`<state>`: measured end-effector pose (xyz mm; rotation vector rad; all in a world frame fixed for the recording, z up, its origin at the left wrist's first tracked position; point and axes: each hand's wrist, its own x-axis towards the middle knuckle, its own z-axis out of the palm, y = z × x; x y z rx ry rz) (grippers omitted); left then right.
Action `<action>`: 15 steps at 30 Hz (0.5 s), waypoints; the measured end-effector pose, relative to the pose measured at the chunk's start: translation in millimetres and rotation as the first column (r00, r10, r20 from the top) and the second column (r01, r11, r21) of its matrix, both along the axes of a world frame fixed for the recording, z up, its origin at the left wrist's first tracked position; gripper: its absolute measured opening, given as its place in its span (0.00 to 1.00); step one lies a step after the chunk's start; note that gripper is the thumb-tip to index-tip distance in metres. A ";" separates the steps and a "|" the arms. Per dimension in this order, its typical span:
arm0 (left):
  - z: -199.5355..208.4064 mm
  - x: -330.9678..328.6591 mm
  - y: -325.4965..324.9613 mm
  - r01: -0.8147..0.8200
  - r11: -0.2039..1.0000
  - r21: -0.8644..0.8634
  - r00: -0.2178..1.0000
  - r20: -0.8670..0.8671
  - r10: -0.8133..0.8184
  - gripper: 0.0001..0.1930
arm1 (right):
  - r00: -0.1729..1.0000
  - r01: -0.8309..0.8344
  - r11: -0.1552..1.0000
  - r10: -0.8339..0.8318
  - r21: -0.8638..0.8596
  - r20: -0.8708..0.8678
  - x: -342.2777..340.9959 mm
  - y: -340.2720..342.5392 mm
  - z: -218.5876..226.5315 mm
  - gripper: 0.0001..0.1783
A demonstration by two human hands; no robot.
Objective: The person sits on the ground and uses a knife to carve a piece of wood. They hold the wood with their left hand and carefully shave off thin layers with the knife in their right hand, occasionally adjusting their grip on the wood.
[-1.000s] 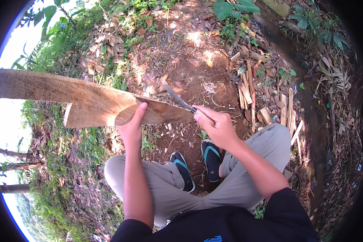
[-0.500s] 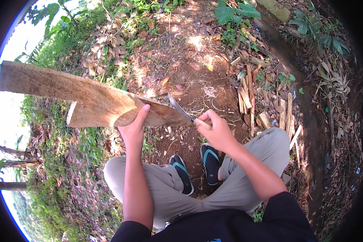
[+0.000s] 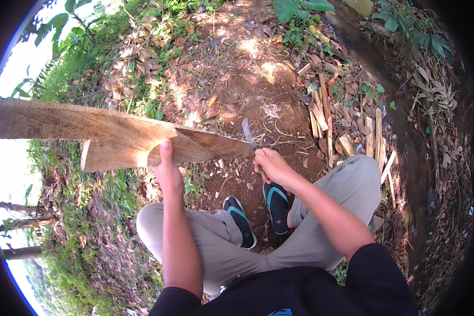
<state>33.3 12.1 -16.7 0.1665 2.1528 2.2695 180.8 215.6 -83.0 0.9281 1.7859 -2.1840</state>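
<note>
The left hand [image 3: 167, 175] is clamped on a wooden board [image 3: 105, 125] reaching toward nine o'clock; the right hand [image 3: 275, 167] is wrapped around a knife [image 3: 250, 135] (curved, pointing toward eleven o'clock) near the board's tapered end.

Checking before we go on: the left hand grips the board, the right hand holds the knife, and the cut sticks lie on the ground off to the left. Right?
Not quite: the cut sticks lie off to the right, as the head view shows. The left hand does grip the board, and the right hand holds the knife.
</note>
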 end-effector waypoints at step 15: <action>4.0 7.1 0.2 -0.030 0.977 -0.210 0.998 0.048 0.041 0.47 | 0.960 -0.272 0.814 0.263 0.513 0.093 0.7 -7.2 -1.4 0.08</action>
